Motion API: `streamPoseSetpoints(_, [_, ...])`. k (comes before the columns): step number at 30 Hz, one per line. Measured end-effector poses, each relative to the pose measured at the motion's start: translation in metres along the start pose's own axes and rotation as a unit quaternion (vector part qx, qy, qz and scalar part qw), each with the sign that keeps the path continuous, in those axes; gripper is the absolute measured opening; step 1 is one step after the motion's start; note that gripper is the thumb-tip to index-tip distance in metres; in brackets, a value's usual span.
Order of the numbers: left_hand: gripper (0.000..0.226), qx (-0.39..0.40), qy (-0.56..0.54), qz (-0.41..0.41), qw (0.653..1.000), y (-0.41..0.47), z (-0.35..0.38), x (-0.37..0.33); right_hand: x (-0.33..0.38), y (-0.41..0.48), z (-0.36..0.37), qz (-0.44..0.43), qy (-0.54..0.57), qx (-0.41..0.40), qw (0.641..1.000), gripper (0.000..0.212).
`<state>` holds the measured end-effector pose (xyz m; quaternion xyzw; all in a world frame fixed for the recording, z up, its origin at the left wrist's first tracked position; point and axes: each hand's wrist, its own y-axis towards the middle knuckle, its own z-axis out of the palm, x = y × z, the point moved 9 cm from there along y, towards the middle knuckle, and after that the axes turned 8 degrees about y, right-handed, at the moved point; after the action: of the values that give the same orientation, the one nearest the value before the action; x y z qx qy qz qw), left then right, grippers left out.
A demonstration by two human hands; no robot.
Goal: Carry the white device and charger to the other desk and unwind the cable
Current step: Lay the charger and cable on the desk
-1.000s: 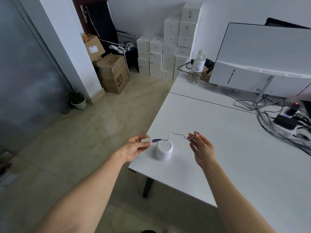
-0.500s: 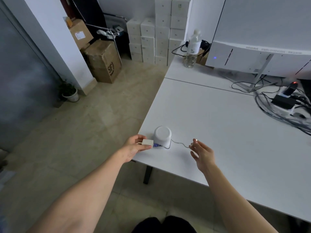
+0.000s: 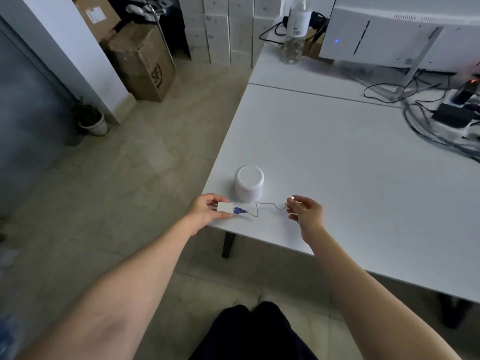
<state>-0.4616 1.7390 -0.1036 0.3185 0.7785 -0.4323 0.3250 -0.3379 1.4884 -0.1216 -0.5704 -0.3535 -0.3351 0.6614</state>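
The white device, a short round cylinder, stands on the white desk near its front left corner. My left hand grips the white charger block at the desk's edge, just in front of the device. A blue plug joins the block to a thin white cable, which lies in a loose curve on the desk. My right hand pinches the cable's far end between its fingertips, to the right of the device.
A monitor, a water bottle and a power strip with tangled cables occupy the desk's far side. On the floor to the left are cardboard boxes, stacked white boxes and a potted plant.
Both hands have come down to the desk in front of the device, with the cable now lying slack on the surface. The camera has tilted downward.
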Motion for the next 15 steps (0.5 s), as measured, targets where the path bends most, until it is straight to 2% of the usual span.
streamPoseSetpoints(10, [0.037,0.011,0.092,0.000,0.996,0.023,0.002,0.012,-0.021,0.010,0.005,0.041,0.012,-0.012,0.999,0.017])
streamPoseSetpoints(15, [0.036,-0.016,0.157,0.021,0.987,0.034,-0.001,0.012,-0.026,0.015,0.005,0.046,0.017,-0.009,0.999,0.017])
